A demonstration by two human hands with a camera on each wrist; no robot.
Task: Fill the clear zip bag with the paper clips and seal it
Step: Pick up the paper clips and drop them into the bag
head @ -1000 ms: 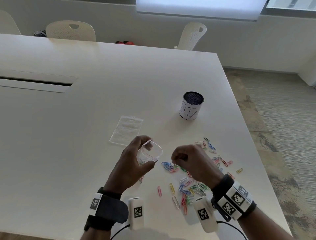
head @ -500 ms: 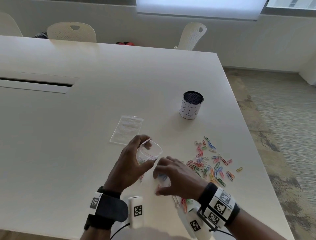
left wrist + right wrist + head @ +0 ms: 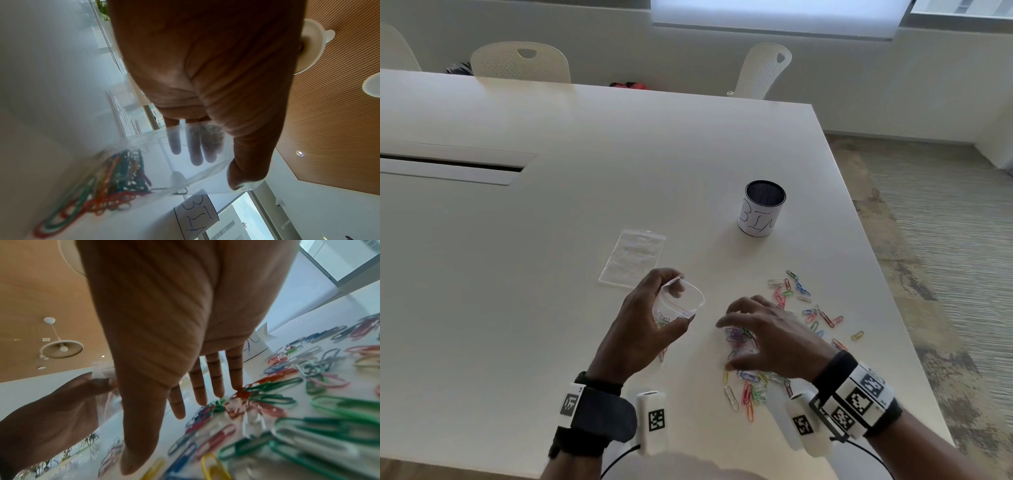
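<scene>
My left hand (image 3: 654,325) holds a clear zip bag (image 3: 681,303) upright with its mouth spread wide, thumb and fingers curled round it. Several coloured clips (image 3: 115,175) lie in the bag's bottom (image 3: 185,162). Loose coloured paper clips (image 3: 808,308) are scattered on the white table (image 3: 551,274) to the right. My right hand (image 3: 756,332) hovers over that pile with straight, spread fingers (image 3: 213,382), the tips touching clips (image 3: 267,386). It holds nothing that I can see.
A second clear zip bag (image 3: 633,257) lies flat just beyond my left hand. A mesh cup labelled BIN (image 3: 762,209) stands behind the clips. The table's right edge (image 3: 876,240) runs close to the pile. White chairs (image 3: 520,61) stand at the far side.
My right hand, a closed fist beside the bag's mouth a second ago, has dropped to the table and spread its fingers over the clips. The left hand and bag have stayed put.
</scene>
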